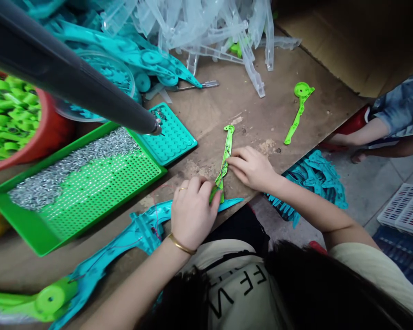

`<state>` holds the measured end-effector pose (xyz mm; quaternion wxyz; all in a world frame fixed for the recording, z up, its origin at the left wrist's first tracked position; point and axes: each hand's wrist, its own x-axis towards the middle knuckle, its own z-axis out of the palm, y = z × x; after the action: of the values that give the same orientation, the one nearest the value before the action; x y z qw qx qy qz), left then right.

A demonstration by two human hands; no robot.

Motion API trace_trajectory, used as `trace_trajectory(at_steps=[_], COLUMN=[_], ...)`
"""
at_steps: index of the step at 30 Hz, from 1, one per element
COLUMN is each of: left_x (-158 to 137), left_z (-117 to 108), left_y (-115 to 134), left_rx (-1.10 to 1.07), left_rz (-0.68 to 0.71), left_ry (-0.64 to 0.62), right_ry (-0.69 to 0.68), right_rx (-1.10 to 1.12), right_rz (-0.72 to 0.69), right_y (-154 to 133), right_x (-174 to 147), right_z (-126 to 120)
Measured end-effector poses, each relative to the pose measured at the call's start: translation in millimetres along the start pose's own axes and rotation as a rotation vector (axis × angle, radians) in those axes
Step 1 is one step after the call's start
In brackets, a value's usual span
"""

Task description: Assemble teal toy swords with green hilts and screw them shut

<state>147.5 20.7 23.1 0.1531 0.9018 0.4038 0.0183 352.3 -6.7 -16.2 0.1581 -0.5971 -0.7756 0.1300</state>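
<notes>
A narrow lime-green plastic part (229, 142) with a small hooked end lies on the table in front of me. My left hand (194, 208), with a ring and a bangle, pinches green plastic at its near end; the fingertips partly hide what they grip. My right hand (252, 169) has its fingers closed at the part's right edge, about halfway along. Under my left hand runs a long turquoise plastic frame (124, 238), with thin wire on it and a green piece (50, 298) at its lower-left end. A similar green part (300, 112) with a round head lies farther right.
A green tray (100, 229) of small metal screws and a turquoise studded tray (168, 137) stand left. A dark screwdriver-like tool (124, 98) hangs above them. Clear plastic pieces (220, 36) pile at the back. A red tub (51, 128) holds green parts. Another person's arm (361, 130) shows right.
</notes>
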Motion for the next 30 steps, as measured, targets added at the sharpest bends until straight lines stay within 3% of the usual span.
trace_trajectory(at_steps=[6,30], left_x=[-5,-1], left_z=[0,0], left_y=[1,9], left_rx=[0.036,0.094], left_rz=[-0.005,-0.044], left_ry=[-0.014,-0.043], right_ry=[0.083,0.008], right_rx=[0.141,0.105], right_rz=[-0.132,-0.001], right_y=[-12,-26], right_x=[-4,-4], right_z=[11,15])
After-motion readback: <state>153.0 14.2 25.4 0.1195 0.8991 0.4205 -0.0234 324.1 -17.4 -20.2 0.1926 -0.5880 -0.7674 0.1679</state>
